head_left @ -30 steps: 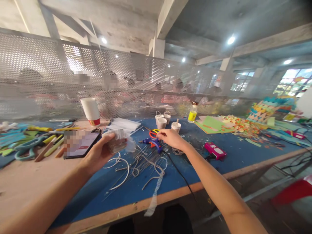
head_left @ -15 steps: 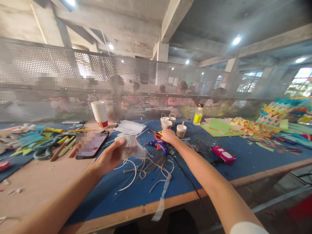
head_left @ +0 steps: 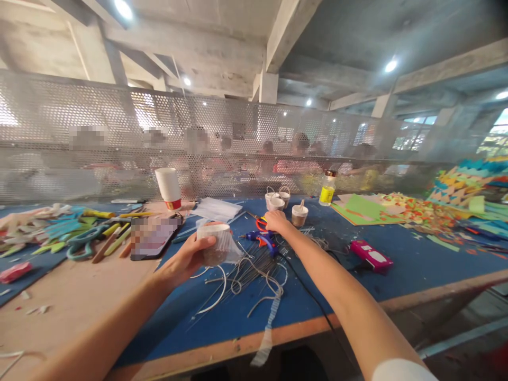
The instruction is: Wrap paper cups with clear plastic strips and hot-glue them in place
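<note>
My left hand (head_left: 189, 255) is closed around a small cup (head_left: 214, 248) with a white rim and a brownish lower part. Thin, whitish, gauzy material hangs off the cup's right side. Farther forward, my right hand (head_left: 277, 221) reaches down with curled fingers at the red and yellow handles of a pair of scissors (head_left: 261, 222); its fingertips are partly hidden. Just below the scissors lies a blue glue gun (head_left: 260, 238) with an orange trigger. Thin wires and pale cord (head_left: 236, 286) spread over the blue mat between my arms.
Small handled cups (head_left: 278, 200) and another small cup (head_left: 299, 215) stand behind my right hand. A paper cup stack (head_left: 168, 188), phone (head_left: 156, 238), yellow-labelled bottle (head_left: 327, 189) and pink box (head_left: 371, 256) surround the work area. A black cable crosses the front edge. Perforated screen (head_left: 222, 174) behind.
The cup in my left hand has turned so that its white rim shows more clearly. My right hand stays at the scissors. The whole view has shifted slightly.
</note>
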`<action>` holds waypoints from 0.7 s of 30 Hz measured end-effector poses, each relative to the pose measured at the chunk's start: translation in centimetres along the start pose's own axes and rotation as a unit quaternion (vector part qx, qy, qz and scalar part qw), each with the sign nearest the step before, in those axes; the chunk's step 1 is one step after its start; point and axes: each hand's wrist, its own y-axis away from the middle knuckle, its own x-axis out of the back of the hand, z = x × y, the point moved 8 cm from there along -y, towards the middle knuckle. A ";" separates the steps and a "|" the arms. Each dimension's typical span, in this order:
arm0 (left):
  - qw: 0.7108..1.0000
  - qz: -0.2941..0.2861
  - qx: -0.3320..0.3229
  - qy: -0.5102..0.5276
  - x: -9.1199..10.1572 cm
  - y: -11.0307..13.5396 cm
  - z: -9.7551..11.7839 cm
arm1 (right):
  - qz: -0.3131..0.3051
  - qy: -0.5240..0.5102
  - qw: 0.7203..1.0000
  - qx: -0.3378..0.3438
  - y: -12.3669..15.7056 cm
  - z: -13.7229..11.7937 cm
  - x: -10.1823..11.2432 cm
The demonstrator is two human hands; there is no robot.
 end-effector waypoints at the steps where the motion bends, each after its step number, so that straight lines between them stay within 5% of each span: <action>1: 1.000 0.002 -0.003 -0.003 0.0 0.0 0.1 | 0.000 -0.004 1.000 -0.002 0.0 -0.1 0.2; 13: 0.997 0.074 0.004 -0.004 1.8 -0.3 0.0 | 0.037 -0.076 0.996 -0.031 1.2 1.2 1.2; 21: 0.996 0.094 0.001 -0.009 2.5 -0.5 0.0 | 0.065 -0.269 0.960 0.036 4.2 0.3 2.6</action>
